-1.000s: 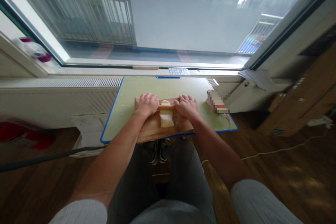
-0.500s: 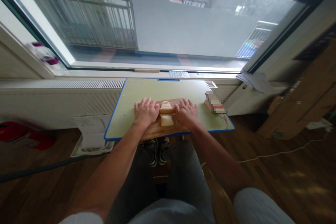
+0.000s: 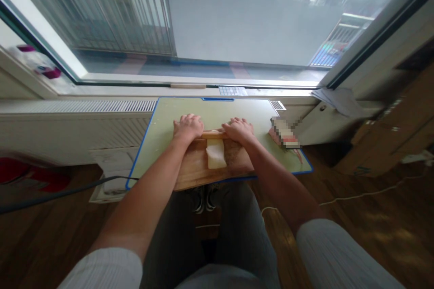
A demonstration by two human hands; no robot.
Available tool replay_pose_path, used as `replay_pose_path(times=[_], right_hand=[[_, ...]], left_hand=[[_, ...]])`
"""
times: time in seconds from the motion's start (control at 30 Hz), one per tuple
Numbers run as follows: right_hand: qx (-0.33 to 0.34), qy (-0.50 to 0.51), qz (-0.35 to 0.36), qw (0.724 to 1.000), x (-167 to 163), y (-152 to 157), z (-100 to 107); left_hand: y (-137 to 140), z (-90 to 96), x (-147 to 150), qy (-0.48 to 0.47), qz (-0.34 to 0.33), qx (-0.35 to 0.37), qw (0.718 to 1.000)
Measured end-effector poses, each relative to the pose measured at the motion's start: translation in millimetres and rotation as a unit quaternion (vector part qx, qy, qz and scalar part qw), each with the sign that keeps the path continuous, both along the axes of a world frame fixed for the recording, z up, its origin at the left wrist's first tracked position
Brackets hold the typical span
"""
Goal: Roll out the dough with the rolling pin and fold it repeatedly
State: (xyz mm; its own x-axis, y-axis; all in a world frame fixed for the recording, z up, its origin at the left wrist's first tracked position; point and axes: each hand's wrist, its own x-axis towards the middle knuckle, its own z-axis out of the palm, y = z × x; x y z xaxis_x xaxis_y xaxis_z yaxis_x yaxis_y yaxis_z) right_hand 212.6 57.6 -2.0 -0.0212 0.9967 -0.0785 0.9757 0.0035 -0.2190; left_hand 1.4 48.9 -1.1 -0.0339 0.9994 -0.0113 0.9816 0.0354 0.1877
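Observation:
A light wooden rolling pin [image 3: 213,135] lies across the far end of a flat, pale strip of dough [image 3: 216,153]. My left hand [image 3: 188,127] is closed over the pin's left end, and my right hand [image 3: 239,128] over its right end. The fingers of both point away from me, and their undersides are hidden. Under the dough is a brown wooden board [image 3: 193,167], which rests on a pale green tabletop [image 3: 162,122] with a blue rim. The dough's far end is mostly covered by the pin.
A blurred packet [image 3: 285,133] sits at the tabletop's right edge. Beyond the table are a radiator [image 3: 95,106] and a large window. A red fire extinguisher [image 3: 30,174] lies left on the floor; a cardboard box [image 3: 383,144] stands right. A pale cable [image 3: 366,193] crosses the floor.
Both hands and the rolling pin have moved away from me, toward the board's far edge. More of the dough's near part shows. The camera view has shifted slightly.

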Motion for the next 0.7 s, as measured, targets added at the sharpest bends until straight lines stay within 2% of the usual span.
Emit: replay_pose_path(times=[0.13,0.27,0.53,0.7], right_hand=[[0.003,0.005,-0.011,1.0,-2,17,-1],[0.004,0.009,-0.009,1.0,-1,15,-2],[0.044,-0.016,0.012,0.999,3,-28,-4],[0.077,-0.037,0.021,0.996,2,-58,-4]], left_hand=[[14,-0.4,0,-0.007,0.019,0.007,1.0],[14,-2.3,0,-0.01,0.021,0.009,1.0],[-18,-2.0,2,0.0,-0.011,-0.018,1.0],[-48,0.1,6,0.004,-0.019,0.003,1.0]])
